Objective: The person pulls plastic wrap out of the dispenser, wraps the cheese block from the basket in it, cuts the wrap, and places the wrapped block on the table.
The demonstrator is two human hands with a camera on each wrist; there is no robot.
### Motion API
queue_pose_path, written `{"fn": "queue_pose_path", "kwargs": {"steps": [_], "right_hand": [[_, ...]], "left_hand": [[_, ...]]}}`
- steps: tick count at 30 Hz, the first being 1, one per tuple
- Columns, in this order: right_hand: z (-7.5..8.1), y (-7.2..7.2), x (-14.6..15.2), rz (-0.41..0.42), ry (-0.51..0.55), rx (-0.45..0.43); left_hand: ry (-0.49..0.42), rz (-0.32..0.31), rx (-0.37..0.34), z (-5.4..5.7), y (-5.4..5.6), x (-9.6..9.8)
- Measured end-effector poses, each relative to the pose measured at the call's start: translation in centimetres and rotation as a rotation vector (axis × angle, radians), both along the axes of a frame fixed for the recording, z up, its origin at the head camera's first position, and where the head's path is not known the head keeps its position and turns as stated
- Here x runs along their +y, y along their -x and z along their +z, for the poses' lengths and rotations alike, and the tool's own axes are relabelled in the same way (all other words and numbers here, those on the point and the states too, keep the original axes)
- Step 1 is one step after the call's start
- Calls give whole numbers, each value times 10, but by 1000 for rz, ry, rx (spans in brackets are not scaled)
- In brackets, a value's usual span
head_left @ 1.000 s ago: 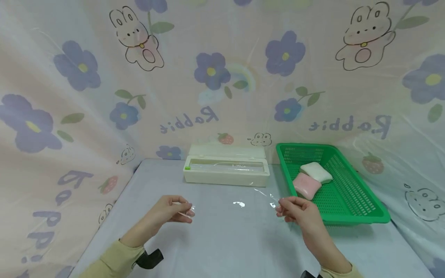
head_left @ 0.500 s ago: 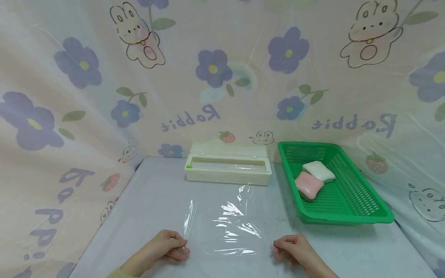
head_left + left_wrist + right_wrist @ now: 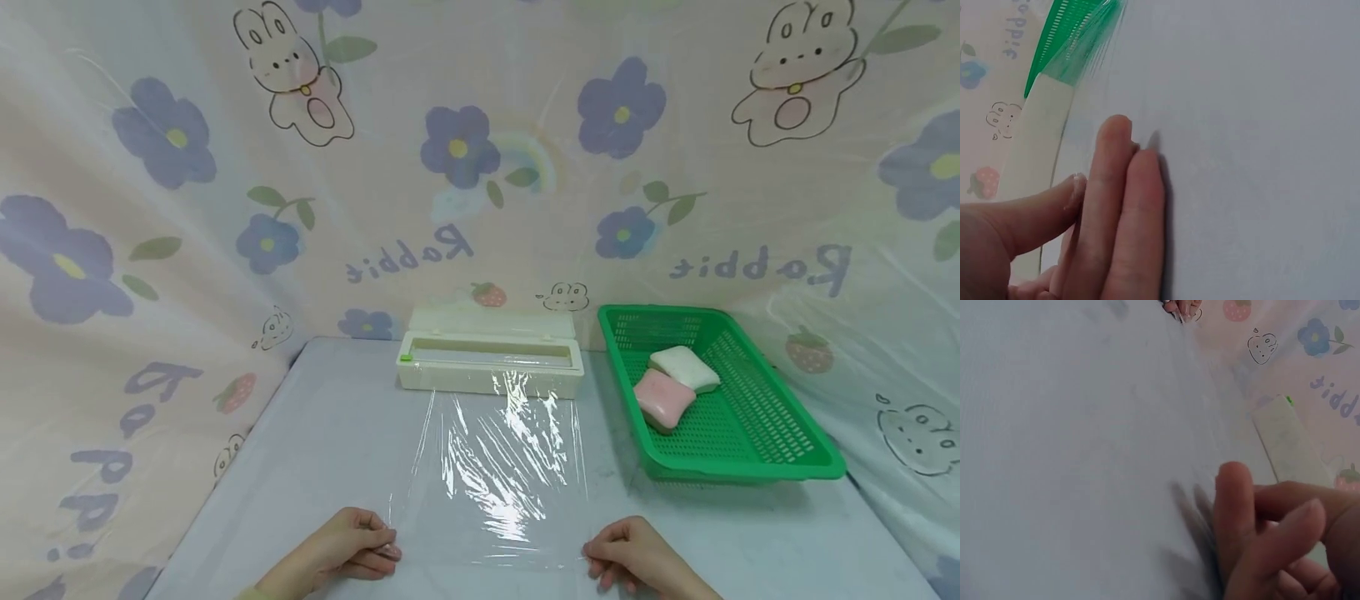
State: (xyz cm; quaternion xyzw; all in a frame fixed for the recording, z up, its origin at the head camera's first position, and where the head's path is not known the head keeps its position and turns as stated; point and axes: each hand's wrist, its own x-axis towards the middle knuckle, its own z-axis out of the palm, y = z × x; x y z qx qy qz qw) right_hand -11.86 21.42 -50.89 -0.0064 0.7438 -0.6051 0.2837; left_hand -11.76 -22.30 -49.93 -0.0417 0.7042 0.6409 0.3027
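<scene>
**Across the table [image 3: 322,433], a clear sheet [image 3: 487,475] pulled tight**

Two hands hold the clear plastic sheet by its near corners. The left hand [image 3: 351,543] pinches the near left corner with its thumb against its finger. The right hand [image 3: 637,557] pinches the near right corner, also with its thumb and finger close together. The hands are well apart, with the sheet between them. It is shiny, with lots of bright lines on it, and it goes back to a long white box [image 3: 487,382].

The box is by the middle of the table's back edge. Its lid [image 3: 491,323] is up, and a little green clip [image 3: 406,358] is at the left end of its opening.

At the table's back right corner is a green basket [image 3: 757,471] with lots of holes. A pink block [image 3: 664,400] and a white block [image 3: 684,368] lie in it, touching each other. Behind the table hangs a cloth [image 3: 525,208] with bunnies and purple flowers on it.
</scene>
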Motion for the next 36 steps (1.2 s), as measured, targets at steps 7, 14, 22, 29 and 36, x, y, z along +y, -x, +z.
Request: {"fn": "queue_pose_path", "kwargs": {"steps": [7,14,22,29,36], "right_hand": [[4,0,-2,25,-48,7],[5,0,-3,9,-113,29],[4,0,9,26,-55,25],[16,11,22,95,189,-2],[66,28,29,195,474,11]], "left_hand": [[-69,9,-43,-4,3,-6],[-77,29,-62,-4,5,-5],[-62,36,-61,-5,3,-5],[-72,60,-83,-6,3,-6],[-82,42,-71,-6,4,-5]]}}
